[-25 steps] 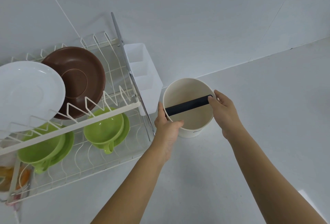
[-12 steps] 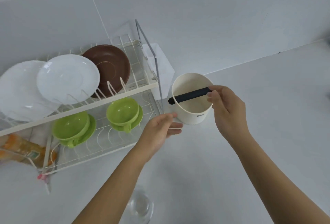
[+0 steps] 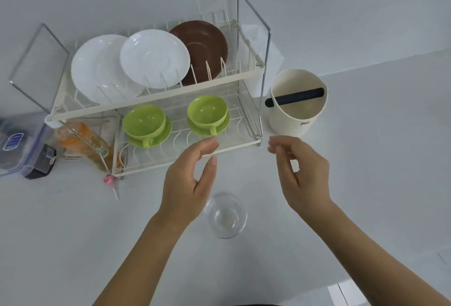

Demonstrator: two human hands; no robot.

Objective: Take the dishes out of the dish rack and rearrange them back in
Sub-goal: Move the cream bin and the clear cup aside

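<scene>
Both hands are free & hold nothing: left hand (image 3: 189,178) w/ relaxed fingers in front of the white two-tier wire dish rack (image 3: 156,103), right hand (image 3: 301,174) loosely curled below the cream round container w/ black bar (image 3: 296,105). Top tier: two white plates (image 3: 105,69) & a brown plate (image 3: 207,44). Lower tier: two green cups on saucers (image 3: 145,124). A clear glass bowl (image 3: 225,215) stands on the white tabletop (image 3: 366,183) between the forearms.

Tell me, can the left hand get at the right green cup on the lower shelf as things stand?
Probably yes. The left hand is open and holds nothing, and its fingertips hover at the front edge of the dish rack. The green cup sits near that open front, handle facing out, with nothing between.
</scene>
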